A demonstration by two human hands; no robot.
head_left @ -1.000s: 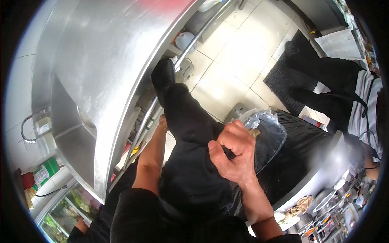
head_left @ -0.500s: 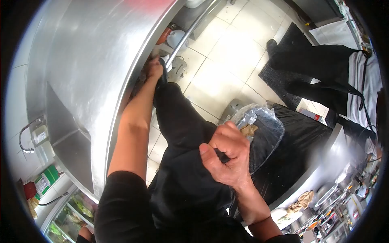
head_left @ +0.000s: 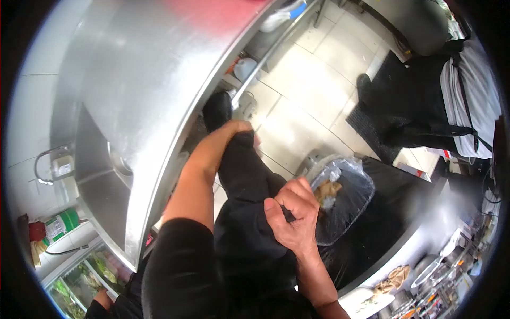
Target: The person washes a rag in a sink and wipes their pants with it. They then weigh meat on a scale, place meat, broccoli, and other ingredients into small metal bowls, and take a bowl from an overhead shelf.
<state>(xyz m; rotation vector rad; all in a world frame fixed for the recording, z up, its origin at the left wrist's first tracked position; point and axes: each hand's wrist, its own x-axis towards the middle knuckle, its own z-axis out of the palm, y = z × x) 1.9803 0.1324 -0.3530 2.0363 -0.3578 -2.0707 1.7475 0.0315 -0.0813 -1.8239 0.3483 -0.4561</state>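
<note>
Two bare hands are shown over one black trouser leg (head_left: 241,173), seen from above beside a steel counter (head_left: 138,101). Compared with the earlier frame, the left hand (head_left: 240,126) has been drawn back from beside the shoe (head_left: 217,111) and is now laid across the lower part of the leg. Its fingers are mostly hidden past the leg's far side, so how far they are open, and whether cloth is gripped, cannot be told. The right hand (head_left: 296,215) is kept curled much as before, above the thigh: its fingers are folded in, its thumb is bent, and a small gap is left between them, with dark cloth seen through it. Whether any cloth is pinched cannot be told. The long axis of the leg is run from the bottom of the view up toward the top, tilted slightly left, so that the shoe is pointed upward and brought close to the counter's long front edge. To the right of the leg, a bag-lined bin (head_left: 345,204) is seen, with more of its crumpled brown contents uncovered than before. Farther right, another person (head_left: 419,101) is seen by a black mat (head_left: 369,127).
</note>
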